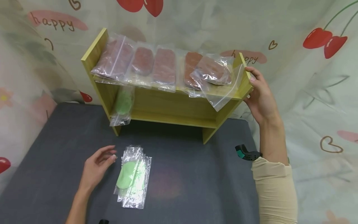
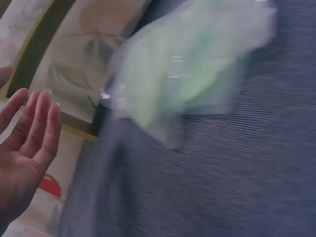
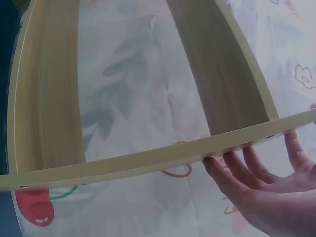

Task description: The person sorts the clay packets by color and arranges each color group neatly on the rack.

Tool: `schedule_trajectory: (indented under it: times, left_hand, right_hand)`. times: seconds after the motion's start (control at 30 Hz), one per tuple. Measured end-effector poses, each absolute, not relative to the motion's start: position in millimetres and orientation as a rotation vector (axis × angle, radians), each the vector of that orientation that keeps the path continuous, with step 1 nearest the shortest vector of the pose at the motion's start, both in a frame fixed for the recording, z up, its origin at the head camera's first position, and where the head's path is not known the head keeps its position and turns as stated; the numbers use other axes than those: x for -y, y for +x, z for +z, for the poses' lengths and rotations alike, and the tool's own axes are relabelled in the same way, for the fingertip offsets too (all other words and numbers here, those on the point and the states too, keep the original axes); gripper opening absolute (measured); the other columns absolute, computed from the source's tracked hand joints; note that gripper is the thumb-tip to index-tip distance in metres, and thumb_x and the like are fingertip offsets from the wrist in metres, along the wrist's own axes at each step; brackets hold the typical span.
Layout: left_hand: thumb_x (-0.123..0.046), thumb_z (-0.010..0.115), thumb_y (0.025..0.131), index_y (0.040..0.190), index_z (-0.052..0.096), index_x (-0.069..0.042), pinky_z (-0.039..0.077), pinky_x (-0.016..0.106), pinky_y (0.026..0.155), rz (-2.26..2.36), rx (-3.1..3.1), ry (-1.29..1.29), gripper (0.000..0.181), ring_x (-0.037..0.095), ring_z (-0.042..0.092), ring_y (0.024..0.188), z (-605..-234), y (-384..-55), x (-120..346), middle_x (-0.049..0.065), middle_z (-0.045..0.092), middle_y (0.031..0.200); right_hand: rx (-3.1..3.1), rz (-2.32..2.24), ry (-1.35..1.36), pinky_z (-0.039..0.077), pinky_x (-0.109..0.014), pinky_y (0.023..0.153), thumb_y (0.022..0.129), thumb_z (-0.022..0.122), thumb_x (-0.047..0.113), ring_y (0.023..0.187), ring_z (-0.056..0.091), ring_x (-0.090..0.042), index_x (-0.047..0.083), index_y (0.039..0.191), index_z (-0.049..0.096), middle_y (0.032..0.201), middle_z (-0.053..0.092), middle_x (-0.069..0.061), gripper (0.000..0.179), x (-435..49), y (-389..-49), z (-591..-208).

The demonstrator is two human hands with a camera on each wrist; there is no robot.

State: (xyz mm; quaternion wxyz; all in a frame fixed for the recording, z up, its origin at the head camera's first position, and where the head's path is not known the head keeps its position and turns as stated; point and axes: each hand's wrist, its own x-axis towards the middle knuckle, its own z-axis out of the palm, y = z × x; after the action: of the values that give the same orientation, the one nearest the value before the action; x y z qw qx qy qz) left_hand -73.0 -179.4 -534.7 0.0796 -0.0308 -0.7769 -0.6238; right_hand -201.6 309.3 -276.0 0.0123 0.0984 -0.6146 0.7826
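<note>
My left hand hovers over the dark table with loosely bent fingers and nothing in them. Just right of it lies a small pile of clear plastic bags with light green contents; the bags look blurred in the left wrist view. At the right end of a two-tier wooden shelf, my right hand touches the side panel. In the right wrist view its fingertips rest against the panel's outer face.
Several clear bags with reddish-brown contents lie along the upper tier, the rightmost overhanging its front edge. A bag with green contents sits at the lower tier's left end. A patterned cloth hangs behind the dark table.
</note>
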Motion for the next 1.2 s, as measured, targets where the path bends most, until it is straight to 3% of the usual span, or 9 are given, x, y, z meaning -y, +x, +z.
schedule_trajectory:
  times: [0.37,0.57,0.67,0.83,1.0,1.2]
  left_hand:
    - [-0.006,0.074,0.089,0.131,0.061,-0.002,0.053,0.018,0.078,-1.887,2.388,-0.035,0.045,0.005,0.066,0.095,-556.5,-52.8,176.1,0.015,0.068,0.116]
    - [-0.010,0.076,0.088,0.134,0.059,-0.005,0.052,0.018,0.080,-1.867,2.447,-0.025,0.049,0.011,0.066,0.100,-564.6,-43.4,175.1,0.020,0.062,0.125]
    - [-0.014,0.078,0.087,0.135,0.058,-0.007,0.052,0.019,0.083,-1.819,2.522,-0.049,0.052,0.018,0.064,0.106,-567.2,-41.1,174.7,0.016,0.060,0.128]
    - [-0.028,0.078,0.088,0.137,0.057,-0.010,0.052,0.028,0.089,-1.670,2.697,-0.008,0.056,0.026,0.061,0.112,-568.9,-39.6,175.6,0.011,0.058,0.130]
    - [-0.039,0.078,0.086,0.136,0.058,-0.011,0.053,0.037,0.087,-1.578,2.836,0.076,0.061,0.029,0.063,0.111,-567.7,-36.9,171.7,0.014,0.058,0.128]
    - [-0.030,0.083,0.082,0.133,0.062,-0.010,0.053,0.037,0.083,-1.467,2.867,0.072,0.058,0.028,0.065,0.102,-567.3,-34.0,161.7,0.017,0.059,0.122]
  right_hand:
    - [1.899,2.424,0.298,0.045,-0.032,0.080,0.100,0.051,0.021,0.106,0.051,-0.022,0.018,0.139,0.047,0.127,0.047,-0.008,0.039,-307.7,-202.0,-279.1]
    - [1.876,2.419,0.301,0.043,-0.031,0.079,0.100,0.050,0.021,0.103,0.051,-0.020,0.018,0.138,0.048,0.124,0.048,-0.007,0.039,-306.7,-202.7,-282.0]
    - [1.864,2.420,0.308,0.043,-0.032,0.082,0.099,0.050,0.021,0.104,0.051,-0.021,0.018,0.139,0.049,0.124,0.050,-0.008,0.039,-305.7,-202.9,-283.0]
    - [1.838,2.429,0.321,0.040,-0.035,0.090,0.101,0.048,0.021,0.110,0.050,-0.021,0.019,0.138,0.048,0.125,0.050,-0.008,0.038,-302.2,-203.2,-283.7]
    - [1.826,2.423,0.316,0.038,-0.036,0.092,0.102,0.046,0.020,0.109,0.049,-0.021,0.019,0.139,0.047,0.126,0.049,-0.007,0.037,-302.1,-200.1,-286.4]
    - [1.806,2.427,0.337,0.035,-0.037,0.096,0.101,0.047,0.021,0.111,0.048,-0.021,0.019,0.139,0.048,0.129,0.048,-0.007,0.038,-300.4,-201.5,-287.0]
